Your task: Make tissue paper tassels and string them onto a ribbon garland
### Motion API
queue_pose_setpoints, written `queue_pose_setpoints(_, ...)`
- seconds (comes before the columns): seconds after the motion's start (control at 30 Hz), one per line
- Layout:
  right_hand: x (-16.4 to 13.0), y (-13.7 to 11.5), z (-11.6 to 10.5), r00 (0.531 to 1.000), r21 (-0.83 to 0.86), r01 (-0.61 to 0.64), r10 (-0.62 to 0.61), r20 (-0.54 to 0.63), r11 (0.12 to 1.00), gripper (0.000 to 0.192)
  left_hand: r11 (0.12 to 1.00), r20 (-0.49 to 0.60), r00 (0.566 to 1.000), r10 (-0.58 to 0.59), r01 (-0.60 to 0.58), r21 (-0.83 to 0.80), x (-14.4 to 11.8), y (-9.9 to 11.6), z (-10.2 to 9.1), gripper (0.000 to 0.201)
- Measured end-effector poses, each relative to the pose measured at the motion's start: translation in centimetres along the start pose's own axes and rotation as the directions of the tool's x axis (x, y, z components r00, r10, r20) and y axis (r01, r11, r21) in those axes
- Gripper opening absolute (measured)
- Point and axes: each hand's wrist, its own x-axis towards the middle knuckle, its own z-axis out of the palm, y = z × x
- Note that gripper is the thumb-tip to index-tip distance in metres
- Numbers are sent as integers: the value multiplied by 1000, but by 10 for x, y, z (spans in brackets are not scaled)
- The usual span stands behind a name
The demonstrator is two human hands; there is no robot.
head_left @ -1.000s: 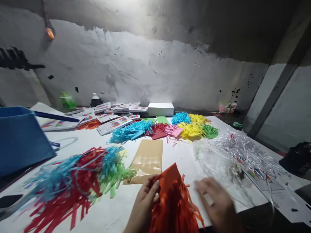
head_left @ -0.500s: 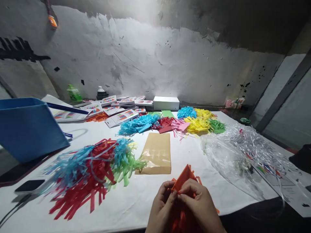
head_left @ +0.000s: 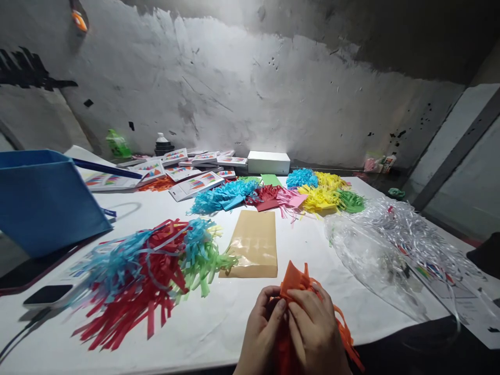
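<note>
Both hands grip a piece of orange fringed tissue paper [head_left: 294, 277] at the table's near edge. My left hand [head_left: 263, 325] pinches its left side with thumb and fingers. Across its front and right side, my right hand [head_left: 314, 325] is closed on it, fingers bent over the paper. A folded orange corner sticks up above the fingers, and loose strips hang out at the right. The lower part between my palms is dark and partly hidden. Just beyond my hands lies a brown paper packet [head_left: 253, 245] with a shiny clear surface.
Left lies a garland of red, blue and green fringes [head_left: 156, 271], near a blue bin [head_left: 50, 203] and a white device with a cable [head_left: 49, 296]. Boxes [head_left: 197, 185], a white box [head_left: 269, 163] and coloured tassels [head_left: 320, 198] line the back. Silvery strips [head_left: 414, 239] and clear plastic [head_left: 363, 260] lie right.
My right hand has turned and its fingers now wrap over the front of the orange paper. The upright orange piece has shifted slightly left, and more strips show at the right.
</note>
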Motion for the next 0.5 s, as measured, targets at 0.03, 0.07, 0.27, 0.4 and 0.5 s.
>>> queue_pose_setpoints(0.03,0,0,1,999,68,-52,52,8,996,23,1000,14,1000,7,-7,-1,-1,-1,0,31)
queue_pose_setpoints(0.07,1,1,1,992,139,-123,120,26,983,22,1000,26,1000,17,-17,-1,-1,-1,1,31)
queue_pose_setpoints(0.27,20,7,-9,721,546,-690,520,458,475,19,995,138,990,41,-54,90,4,6,-3,30)
queue_pose_setpoints(0.4,32,14,-21,703,596,-708,455,546,379,13,919,220,973,69,-148,366,13,21,-12,24)
queue_pose_setpoints(0.5,31,17,-23,862,516,-506,418,287,691,15,768,270,956,113,-257,587,17,33,-13,18)
